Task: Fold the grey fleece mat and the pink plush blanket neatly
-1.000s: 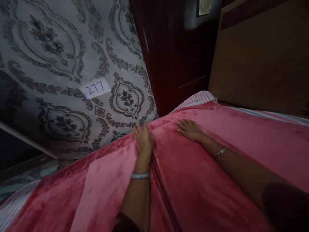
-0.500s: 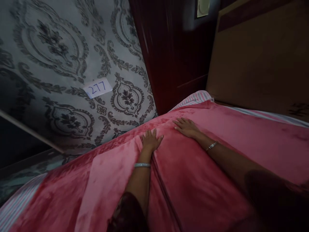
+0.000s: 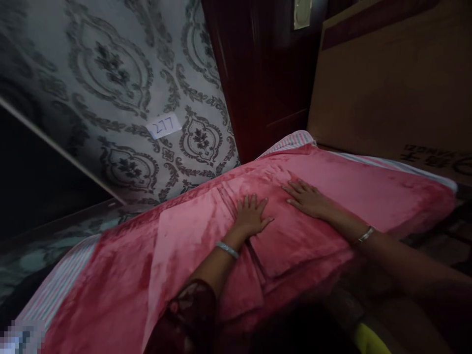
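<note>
A plush pink-red blanket (image 3: 295, 241) lies spread with folded layers, its nap marked by lighter and darker patches. My left hand (image 3: 250, 216) rests flat on it near a crease, fingers spread, a pale bangle at the wrist. To the right, my right hand (image 3: 306, 197) presses palm down on the same blanket with fingers stretched out and a silver bracelet on the wrist. Neither hand grips the cloth. Striped fabric (image 3: 291, 141) in white, pink and grey shows from under the blanket at its edges.
Patterned grey wallpaper (image 3: 121, 73) carries a paper label (image 3: 164, 125) reading 277. Beside it stands a dark red wooden panel (image 3: 258, 73). A large cardboard box (image 3: 391, 93) is at the back right. A dark panel with a pale edge (image 3: 62, 147) is on the left.
Both hands have slid right and toward me over the blanket, still flat. New wrinkles show by the left hand, and the view now takes in the blanket's near edge.
</note>
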`<state>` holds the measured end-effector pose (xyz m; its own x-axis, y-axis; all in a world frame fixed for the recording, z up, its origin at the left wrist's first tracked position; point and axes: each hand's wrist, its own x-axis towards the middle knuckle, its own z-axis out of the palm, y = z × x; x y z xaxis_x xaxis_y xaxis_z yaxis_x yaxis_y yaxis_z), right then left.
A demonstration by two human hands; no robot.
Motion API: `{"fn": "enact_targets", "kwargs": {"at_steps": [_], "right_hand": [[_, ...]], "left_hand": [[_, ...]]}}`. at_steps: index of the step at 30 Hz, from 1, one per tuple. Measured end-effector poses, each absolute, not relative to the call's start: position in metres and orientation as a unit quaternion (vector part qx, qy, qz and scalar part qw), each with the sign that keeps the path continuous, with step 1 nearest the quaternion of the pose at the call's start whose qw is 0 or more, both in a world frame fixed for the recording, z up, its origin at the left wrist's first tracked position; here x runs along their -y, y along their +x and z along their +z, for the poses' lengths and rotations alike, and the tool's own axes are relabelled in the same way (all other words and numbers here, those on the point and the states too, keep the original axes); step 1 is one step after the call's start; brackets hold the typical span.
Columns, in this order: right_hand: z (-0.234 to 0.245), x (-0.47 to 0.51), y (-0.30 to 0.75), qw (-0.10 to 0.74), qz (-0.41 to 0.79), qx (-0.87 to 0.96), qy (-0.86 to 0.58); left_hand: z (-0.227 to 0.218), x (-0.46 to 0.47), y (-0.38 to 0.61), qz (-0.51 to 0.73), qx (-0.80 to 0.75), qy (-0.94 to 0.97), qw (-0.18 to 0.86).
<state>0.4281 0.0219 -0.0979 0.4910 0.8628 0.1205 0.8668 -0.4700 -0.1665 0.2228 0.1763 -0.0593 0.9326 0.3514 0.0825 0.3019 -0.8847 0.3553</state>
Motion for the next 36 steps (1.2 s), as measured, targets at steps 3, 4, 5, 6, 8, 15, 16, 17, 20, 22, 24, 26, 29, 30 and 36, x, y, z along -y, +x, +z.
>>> {"fn": "enact_targets", "kwargs": {"at_steps": [3, 4, 5, 6, 8, 15, 16, 17, 20, 22, 24, 26, 29, 30, 36], "right_hand": [[-0.087, -0.024, 0.425, 0.096, 0.011, 0.495, -0.864], [-0.082, -0.022, 0.422, 0.097, 0.017, 0.492, -0.865], [-0.077, -0.02, 0.417, 0.106, 0.017, 0.492, -0.864], [-0.073, -0.016, 0.411, 0.128, 0.009, 0.496, -0.859], [-0.07, -0.005, 0.388, 0.214, -0.025, 0.514, -0.83], [-0.07, 0.014, 0.237, 0.461, 0.021, 0.635, -0.619], [-0.069, 0.011, 0.218, 0.458, 0.016, 0.657, -0.598], [-0.067, 0.007, 0.201, 0.447, 0.009, 0.678, -0.584], [-0.065, -0.005, 0.171, 0.371, 0.001, 0.715, -0.593], [-0.069, -0.009, 0.163, 0.297, 0.012, 0.714, -0.634], [-0.077, -0.009, 0.158, 0.24, 0.023, 0.704, -0.668], [-0.087, -0.008, 0.156, 0.217, 0.017, 0.695, -0.685], [-0.101, -0.007, 0.153, 0.218, -0.01, 0.686, -0.694], [-0.105, -0.007, 0.152, 0.22, -0.019, 0.682, -0.698], [-0.12, -0.009, 0.15, 0.239, -0.046, 0.643, -0.727]], "left_hand": [[-0.046, -0.174, 0.214, 0.076, -0.174, 0.955, 0.228], [-0.04, -0.175, 0.204, 0.09, -0.169, 0.952, 0.24], [-0.035, -0.177, 0.19, 0.106, -0.165, 0.951, 0.24], [-0.031, -0.18, 0.172, 0.122, -0.168, 0.951, 0.23], [-0.028, -0.189, 0.123, 0.139, -0.2, 0.952, 0.184], [-0.029, -0.221, -0.038, 0.092, -0.479, 0.873, 0.006], [-0.028, -0.221, -0.044, 0.089, -0.479, 0.873, -0.004], [-0.027, -0.219, -0.045, 0.088, -0.468, 0.879, -0.011], [-0.021, -0.212, -0.02, 0.072, -0.409, 0.91, -0.001], [-0.019, -0.211, 0.009, 0.043, -0.385, 0.922, 0.018], [-0.021, -0.214, 0.042, 0.005, -0.381, 0.923, 0.042], [-0.026, -0.221, 0.073, -0.021, -0.394, 0.917, 0.055], [-0.041, -0.233, 0.112, -0.007, -0.402, 0.915, 0.038], [-0.045, -0.236, 0.122, 0.003, -0.396, 0.918, 0.031], [-0.047, -0.261, 0.13, -0.015, -0.336, 0.934, 0.118]]}}
